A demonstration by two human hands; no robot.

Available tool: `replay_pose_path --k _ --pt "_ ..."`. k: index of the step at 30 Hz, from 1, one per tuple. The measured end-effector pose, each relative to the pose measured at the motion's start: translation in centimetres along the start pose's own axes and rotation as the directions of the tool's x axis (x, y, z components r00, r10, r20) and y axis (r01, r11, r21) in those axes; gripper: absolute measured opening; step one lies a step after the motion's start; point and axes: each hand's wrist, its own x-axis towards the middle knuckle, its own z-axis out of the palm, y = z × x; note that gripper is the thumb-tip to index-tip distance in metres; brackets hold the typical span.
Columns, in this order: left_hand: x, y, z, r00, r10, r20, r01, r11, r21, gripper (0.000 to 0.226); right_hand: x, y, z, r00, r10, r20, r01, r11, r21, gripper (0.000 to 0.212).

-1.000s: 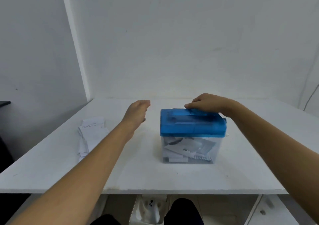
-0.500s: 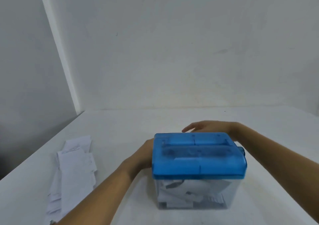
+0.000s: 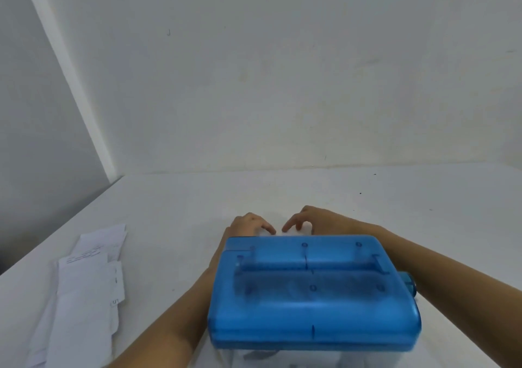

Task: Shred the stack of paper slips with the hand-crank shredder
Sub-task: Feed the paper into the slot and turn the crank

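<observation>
Both of my hands reach past the far edge of the hand-crank shredder (image 3: 310, 291), which stands on the white table (image 3: 175, 198) directly on my side of my fingers, its blue lid (image 3: 310, 319) blurred and filling the lower middle of the view

My left hand (image 3: 248, 223) comes round the shredder's left side, its fingers (image 3: 267, 227) curled downward and pointing right, the tips dipping just behind the lid's back rim. My right hand (image 3: 324, 220) arches over from the other side, its fingers (image 3: 291, 223) bent and pointing left, so the two sets of fingertips sit near each other with a narrow gap between them

A small white patch (image 3: 303, 229) shows under my right fingers, touching or just beside them; I cannot tell what it is, nor whether either hand grips anything, since the lid hides the fingertips' lower ends

The feed slot runs across the top of the lid, on my side of both hands. A round blue hub (image 3: 408, 283) juts from the shredder's right end, below my right forearm and well apart from my fingers

The paper slips (image 3: 84, 283) lie in a loose, overlapping stack on the table far to the left of my left fingers and nearer to me, touched by neither hand. A pale wall (image 3: 282, 71) rises beyond my fingertips
</observation>
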Motion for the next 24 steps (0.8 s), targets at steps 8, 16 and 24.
replay_pose_path --k 8,16,24 --pt "0.3 -0.1 1.0 0.998 -0.050 0.044 0.053 0.997 -0.060 0.046 1.7 0.4 1.1 0.996 0.019 -0.092 -0.024 0.999 -0.048 0.049" --pt "-0.1 -1.2 1.6 0.998 -0.049 -0.032 0.036 0.945 -0.324 0.060 0.6 0.5 1.4 0.979 -0.018 -0.201 0.037 0.995 0.089 0.019" --pt "-2.1 -0.8 -0.3 0.983 -0.129 -0.131 -0.030 0.590 -0.807 0.009 -2.9 0.3 -1.4 0.979 0.079 -0.189 0.031 0.855 0.518 0.022"
